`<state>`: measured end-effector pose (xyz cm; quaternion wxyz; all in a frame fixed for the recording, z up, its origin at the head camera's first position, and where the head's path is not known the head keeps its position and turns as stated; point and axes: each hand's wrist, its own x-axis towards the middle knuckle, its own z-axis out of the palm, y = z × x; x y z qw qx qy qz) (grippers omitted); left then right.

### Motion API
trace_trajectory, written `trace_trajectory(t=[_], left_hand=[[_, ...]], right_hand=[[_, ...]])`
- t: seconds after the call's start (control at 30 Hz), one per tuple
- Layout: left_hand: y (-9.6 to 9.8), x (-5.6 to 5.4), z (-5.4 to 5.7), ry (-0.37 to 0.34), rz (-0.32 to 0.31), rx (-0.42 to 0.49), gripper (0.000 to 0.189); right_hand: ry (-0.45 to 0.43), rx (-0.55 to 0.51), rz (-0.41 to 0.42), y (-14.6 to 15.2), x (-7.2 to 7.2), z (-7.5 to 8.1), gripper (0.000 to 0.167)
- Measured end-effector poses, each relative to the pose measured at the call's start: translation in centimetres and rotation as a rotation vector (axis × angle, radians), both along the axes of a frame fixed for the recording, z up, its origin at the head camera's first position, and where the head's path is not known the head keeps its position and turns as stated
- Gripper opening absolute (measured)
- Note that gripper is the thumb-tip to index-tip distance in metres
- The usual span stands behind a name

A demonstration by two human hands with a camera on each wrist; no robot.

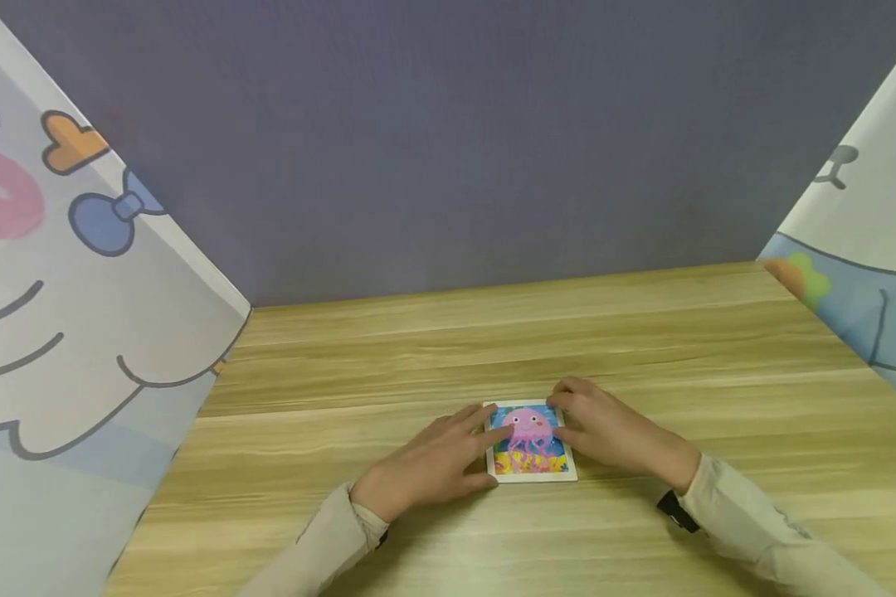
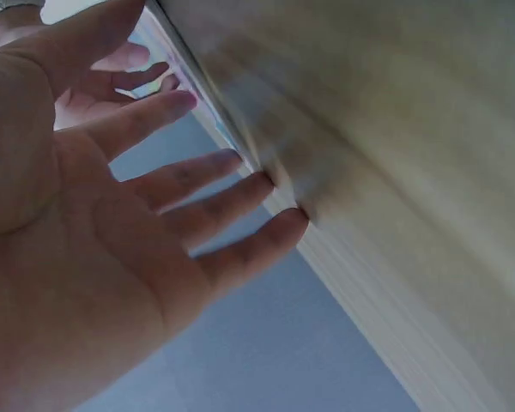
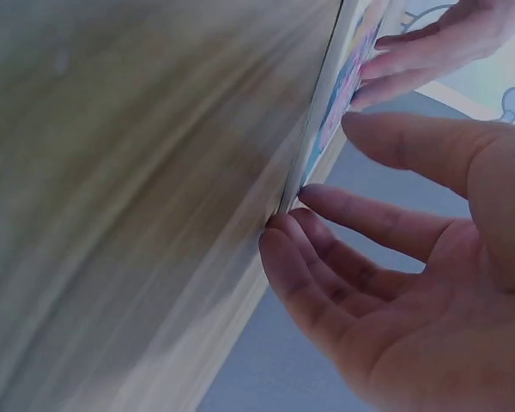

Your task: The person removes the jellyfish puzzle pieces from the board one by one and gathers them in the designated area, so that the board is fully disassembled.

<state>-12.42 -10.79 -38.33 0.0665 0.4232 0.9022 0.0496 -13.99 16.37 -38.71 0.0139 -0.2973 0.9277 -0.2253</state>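
A small square jellyfish picture board (image 1: 532,466), pink on blue and yellow with a white border, lies flat on the wooden table. From its left side my left hand (image 1: 436,464) reaches over with fairly straight, spread fingers, a fingertip on the picture and the thumb by the lower left corner. My right hand (image 1: 618,427) is at the upper right corner, its fingers lightly bent against the edge. In the right wrist view the board (image 3: 333,107) shows as a thin slab, with fingertips touching its edge and the table.
The wood-grain table (image 1: 358,356) extends around the board on all sides. A dark grey panel (image 1: 493,149) rises behind it. Cartoon-printed panels stand at the left (image 1: 82,332) and right (image 1: 881,215).
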Motion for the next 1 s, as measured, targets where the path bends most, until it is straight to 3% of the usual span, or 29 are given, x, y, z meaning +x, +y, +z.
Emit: trace_trajectory(t=[0.2, 0.43, 0.57, 0.8, 1.0], left_hand=[[0.2, 0.4, -0.1, 0.018, 0.01, -0.016, 0.062], [0.6, 0.6, -0.4, 0.085, -0.043, 0.042, 0.068], [0.7, 0.7, -0.5, 0.076, -0.044, 0.037, 0.07], [0.7, 0.6, -0.3, -0.011, -0.021, -0.002, 0.068], [1.4, 1.1, -0.4, 0.041, 0.015, -0.045, 0.07]], right_hand=[[0.014, 0.013, -0.029, -0.5, 0.3, 0.0, 0.031], [0.021, 0.023, -0.045, -0.8, 0.5, 0.0, 0.023], [0.028, 0.028, -0.045, -0.9, 0.6, -0.2, 0.022], [0.078, 0.034, -0.035, -1.0, 0.7, -0.5, 0.023], [0.102, 0.049, -0.042, -1.4, 0.9, -0.6, 0.026]])
